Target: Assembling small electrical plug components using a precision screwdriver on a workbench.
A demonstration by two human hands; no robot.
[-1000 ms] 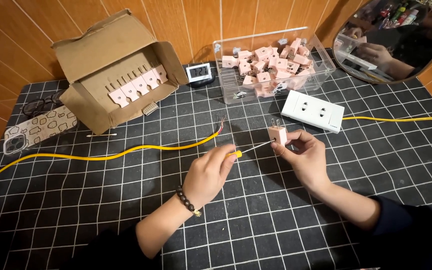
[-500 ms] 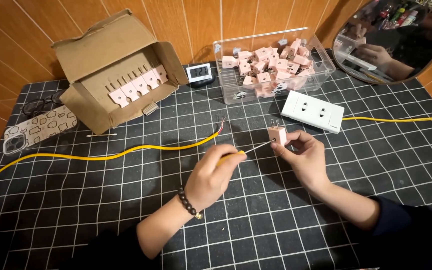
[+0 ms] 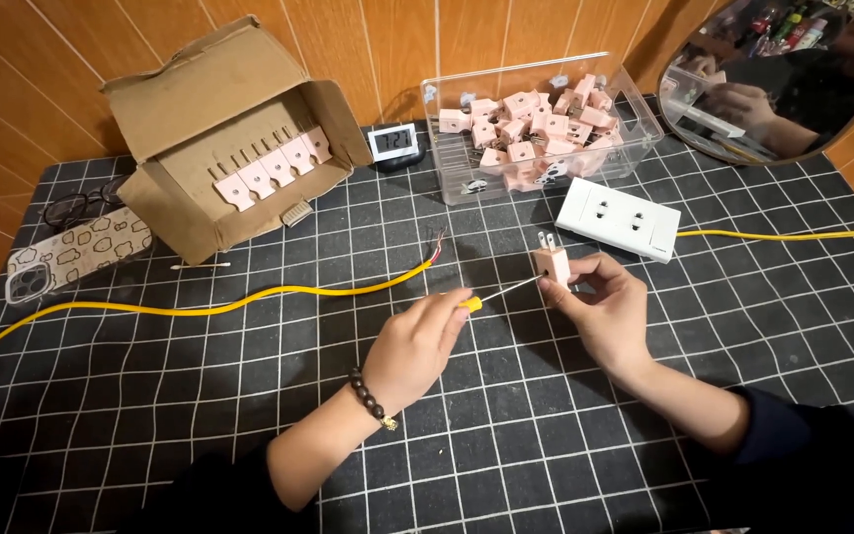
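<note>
Covering the surface is a black gridded mat, with an open cardboard box at the back left and a clear bin of pink plugs beside it. Near the middle, the right hand has its fingers closed around a pink plug, prongs up. The left hand grips a yellow-handled screwdriver, its tip touching the plug.

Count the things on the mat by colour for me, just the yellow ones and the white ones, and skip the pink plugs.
Yellow: 3, the long cable, the cable from the socket, the screwdriver handle in the left hand.
White: 2, the socket strip, the cotton swab.
Total: 5.
</note>
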